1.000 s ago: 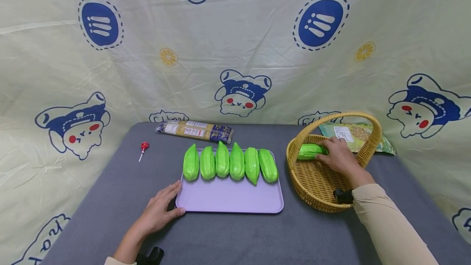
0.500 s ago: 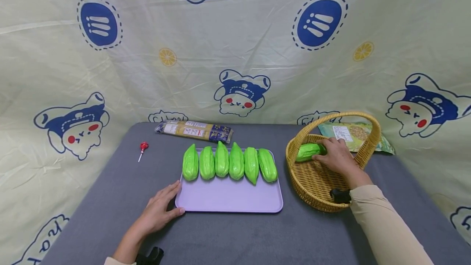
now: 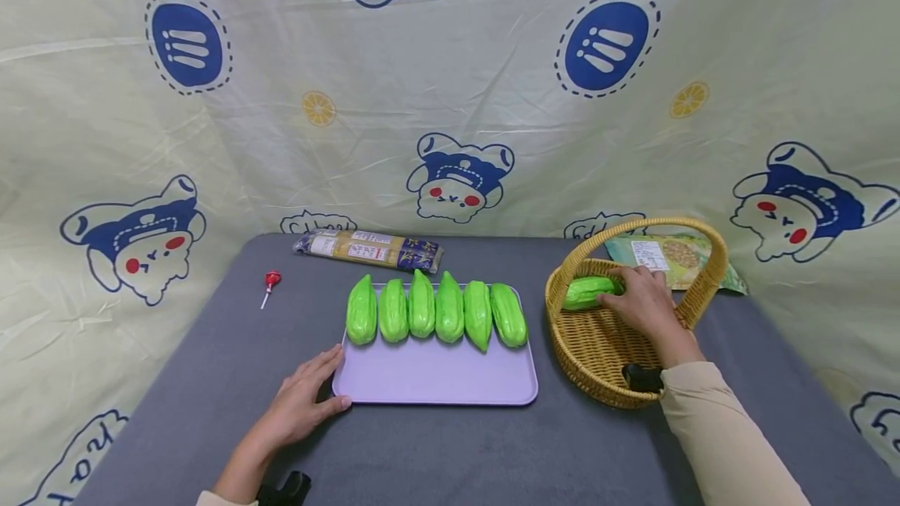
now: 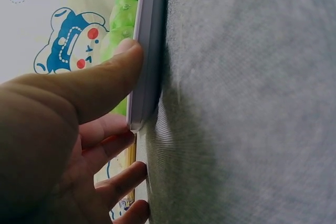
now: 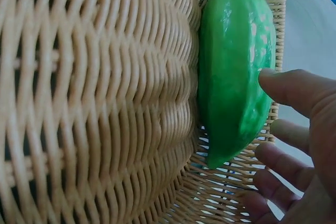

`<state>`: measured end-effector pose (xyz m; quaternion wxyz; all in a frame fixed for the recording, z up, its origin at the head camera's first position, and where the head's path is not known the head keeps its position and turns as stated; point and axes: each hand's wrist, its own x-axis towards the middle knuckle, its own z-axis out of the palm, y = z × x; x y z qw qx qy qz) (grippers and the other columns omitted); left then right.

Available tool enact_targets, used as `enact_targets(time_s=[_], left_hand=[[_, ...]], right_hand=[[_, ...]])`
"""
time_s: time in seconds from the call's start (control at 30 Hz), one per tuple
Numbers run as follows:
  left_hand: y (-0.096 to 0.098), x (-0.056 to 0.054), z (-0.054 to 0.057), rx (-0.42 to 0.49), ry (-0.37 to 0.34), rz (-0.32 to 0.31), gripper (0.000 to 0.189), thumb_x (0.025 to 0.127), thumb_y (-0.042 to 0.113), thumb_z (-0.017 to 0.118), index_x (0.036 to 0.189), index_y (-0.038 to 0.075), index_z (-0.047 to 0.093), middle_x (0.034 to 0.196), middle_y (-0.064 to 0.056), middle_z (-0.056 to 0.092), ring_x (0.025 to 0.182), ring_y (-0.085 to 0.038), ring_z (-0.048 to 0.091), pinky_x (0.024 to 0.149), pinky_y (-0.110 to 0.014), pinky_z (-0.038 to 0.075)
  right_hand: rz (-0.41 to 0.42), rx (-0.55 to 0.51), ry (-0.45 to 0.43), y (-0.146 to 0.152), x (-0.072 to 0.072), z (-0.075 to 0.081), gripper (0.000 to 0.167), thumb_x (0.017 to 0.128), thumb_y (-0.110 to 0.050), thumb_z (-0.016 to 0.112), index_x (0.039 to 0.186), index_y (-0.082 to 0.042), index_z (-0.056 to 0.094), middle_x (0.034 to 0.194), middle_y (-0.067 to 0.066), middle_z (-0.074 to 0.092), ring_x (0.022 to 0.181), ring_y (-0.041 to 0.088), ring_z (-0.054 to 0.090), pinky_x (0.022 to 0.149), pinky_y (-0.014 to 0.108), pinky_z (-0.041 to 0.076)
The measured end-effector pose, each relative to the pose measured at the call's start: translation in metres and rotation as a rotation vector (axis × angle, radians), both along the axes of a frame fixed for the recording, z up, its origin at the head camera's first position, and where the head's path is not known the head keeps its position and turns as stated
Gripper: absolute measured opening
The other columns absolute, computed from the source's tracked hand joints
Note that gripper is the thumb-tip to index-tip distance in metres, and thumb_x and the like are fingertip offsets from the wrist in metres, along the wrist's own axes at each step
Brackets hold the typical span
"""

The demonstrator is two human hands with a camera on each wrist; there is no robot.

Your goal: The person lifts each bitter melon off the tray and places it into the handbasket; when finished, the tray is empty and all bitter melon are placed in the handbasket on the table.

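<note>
Several bright green bitter melons (image 3: 421, 304) lie side by side along the back half of a lilac tray (image 3: 436, 378). My left hand (image 3: 302, 404) rests at the tray's front left corner, thumb on the near edge and fingers along the left side. To the right, a woven basket (image 3: 594, 369) with an arched handle holds one more bitter melon (image 5: 236, 72), lying against its back wall. Inside the basket, my right hand (image 3: 645, 307) has its thumb touching this melon, as the right wrist view shows. The other fingers are spread loosely by its pointed end, not wrapped round it.
A long packet of noodles (image 3: 369, 250) lies behind the tray. At the far left is a red lollipop (image 3: 271, 279). A green printed bag (image 3: 685, 256) lies behind the basket, partly hidden by its handle. A patterned cloth hangs behind the grey table (image 3: 436, 459).
The melon in the basket has tilted slightly, and my right hand and forearm have shifted a little left. My left hand stays at the tray's corner. The whole head view has drifted slightly.
</note>
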<state>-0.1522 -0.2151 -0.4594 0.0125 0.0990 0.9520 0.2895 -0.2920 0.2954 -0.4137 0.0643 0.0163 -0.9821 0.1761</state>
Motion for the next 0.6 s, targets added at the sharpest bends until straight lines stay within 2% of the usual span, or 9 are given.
enact_targets(time_s=[0.3,0.6], left_hand=[[-0.002,0.0,0.0,-0.006,-0.005,0.001,0.07,0.083,0.032,0.07,0.141,0.004,0.042,0.15,-0.014,0.038,0.136,-0.042,0.033,0.1,-0.065,0.029],[-0.001,0.0,-0.001,-0.004,-0.004,0.001,0.07,0.083,0.032,0.07,0.141,0.004,0.043,0.15,-0.014,0.038,0.136,-0.042,0.034,0.1,-0.065,0.028]], right_hand=[[-0.089,-0.072,-0.009,-0.009,0.005,0.001,0.056,0.086,-0.03,0.065,0.129,0.002,0.05,0.117,0.029,0.046,0.102,0.048,0.033,0.08,0.057,0.03],[-0.096,-0.076,-0.028,-0.01,0.009,0.003,0.058,0.086,-0.03,0.063,0.132,0.002,0.048,0.123,0.031,0.044,0.104,0.049,0.034,0.082,0.058,0.029]])
